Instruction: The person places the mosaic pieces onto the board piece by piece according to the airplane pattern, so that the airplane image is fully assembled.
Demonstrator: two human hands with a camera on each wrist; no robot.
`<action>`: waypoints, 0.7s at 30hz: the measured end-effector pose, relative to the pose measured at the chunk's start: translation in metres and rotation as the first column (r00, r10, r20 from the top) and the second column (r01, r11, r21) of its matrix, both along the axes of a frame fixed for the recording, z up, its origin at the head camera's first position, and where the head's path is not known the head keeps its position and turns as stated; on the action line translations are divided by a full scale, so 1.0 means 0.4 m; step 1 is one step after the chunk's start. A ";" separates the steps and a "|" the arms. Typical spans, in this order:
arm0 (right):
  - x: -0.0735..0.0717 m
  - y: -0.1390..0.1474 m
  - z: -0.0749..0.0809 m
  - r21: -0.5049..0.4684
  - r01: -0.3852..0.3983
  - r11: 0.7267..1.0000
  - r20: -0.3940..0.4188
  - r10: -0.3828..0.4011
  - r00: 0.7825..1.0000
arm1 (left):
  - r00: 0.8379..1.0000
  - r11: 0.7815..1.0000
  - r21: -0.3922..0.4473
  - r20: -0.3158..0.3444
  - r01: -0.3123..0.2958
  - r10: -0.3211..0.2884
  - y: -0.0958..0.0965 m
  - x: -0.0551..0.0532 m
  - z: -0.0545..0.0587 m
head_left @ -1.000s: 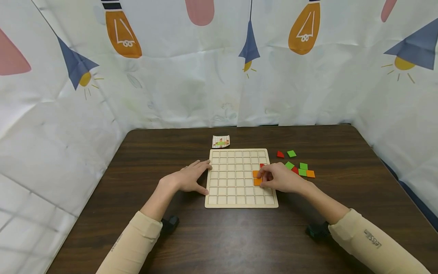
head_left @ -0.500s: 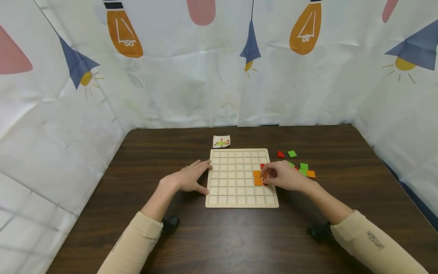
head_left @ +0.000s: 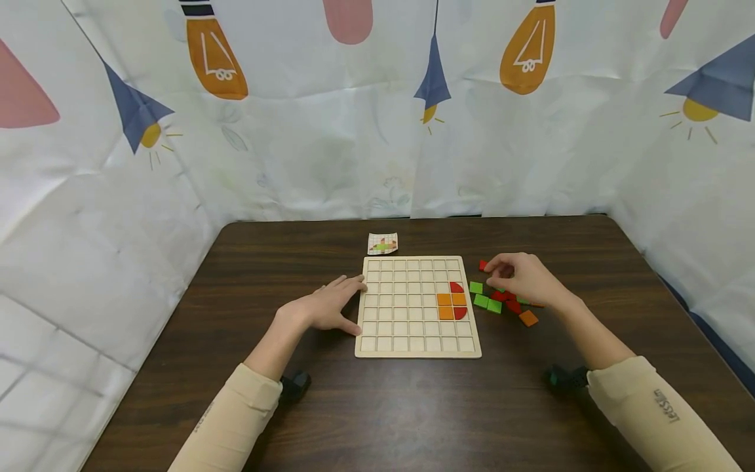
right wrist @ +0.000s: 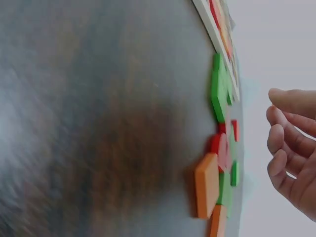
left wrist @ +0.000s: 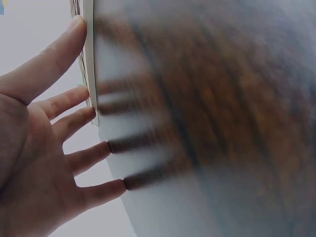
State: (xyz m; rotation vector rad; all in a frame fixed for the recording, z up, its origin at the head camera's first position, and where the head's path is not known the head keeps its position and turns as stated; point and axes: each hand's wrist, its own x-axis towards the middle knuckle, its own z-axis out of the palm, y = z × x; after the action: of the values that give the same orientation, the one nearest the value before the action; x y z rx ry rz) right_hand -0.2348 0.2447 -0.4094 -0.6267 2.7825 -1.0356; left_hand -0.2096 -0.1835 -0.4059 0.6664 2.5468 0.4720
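Observation:
A pale wooden grid board (head_left: 401, 301) lies on the table. On its right side sit three orange square tiles (head_left: 444, 299) with red rounded-corner tiles (head_left: 461, 313) above and below. My left hand (head_left: 327, 305) rests at the board's left edge, fingers spread; in the left wrist view the thumb and two fingertips meet the board's rim (left wrist: 90, 59). My right hand (head_left: 523, 278) hovers over loose tiles right of the board. Its fingers (right wrist: 276, 138) are loosely bent, with no tile between thumb and fingers in the right wrist view. The hand covers some tiles.
Loose green tiles (head_left: 480, 301), red tiles (head_left: 513, 306) and an orange tile (head_left: 528, 318) lie close together beside the board, some overlapping. A small printed pattern card (head_left: 383, 244) lies behind the board. A patterned white curtain (head_left: 330, 151) hangs behind the table.
My right hand has left the board and moved right and farther back, uncovering the lower red tile in the grid. The loose tiles are spread differently, several now nearer the board. The left hand stays put.

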 end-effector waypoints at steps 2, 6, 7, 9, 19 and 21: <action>-0.006 0.010 0.006 -0.003 0.010 1.000 0.001 -0.010 1.000 | 1.000 1.000 0.005 -0.001 -0.001 0.001 0.000 0.000 0.000; -0.020 0.027 0.011 0.020 0.029 0.999 -0.009 -0.029 1.000 | 1.000 1.000 0.010 0.001 0.000 0.000 -0.001 0.000 0.001; -0.024 0.031 0.012 0.027 0.035 0.999 -0.009 -0.035 0.999 | 1.000 1.000 0.009 0.001 0.000 0.000 -0.001 0.000 0.001; -0.031 0.039 0.011 0.040 0.051 0.998 -0.003 -0.051 0.999 | 1.000 1.000 0.008 0.000 0.003 -0.003 -0.001 -0.001 0.000; -0.076 0.081 -0.006 0.068 0.093 0.993 0.053 -0.097 0.994 | 1.000 1.000 0.015 0.000 0.003 -0.003 0.003 -0.003 -0.001; -0.085 0.089 -0.010 0.073 0.092 0.993 0.062 -0.097 0.993 | 1.000 1.000 0.014 0.000 0.004 -0.004 0.005 -0.003 -0.001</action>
State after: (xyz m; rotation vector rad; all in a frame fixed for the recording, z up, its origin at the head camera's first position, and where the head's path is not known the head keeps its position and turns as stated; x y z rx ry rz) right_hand -0.2686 0.2802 -0.4133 -0.4480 2.8011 -0.9513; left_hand -0.2107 -0.1815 -0.4065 0.6759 2.5436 0.4889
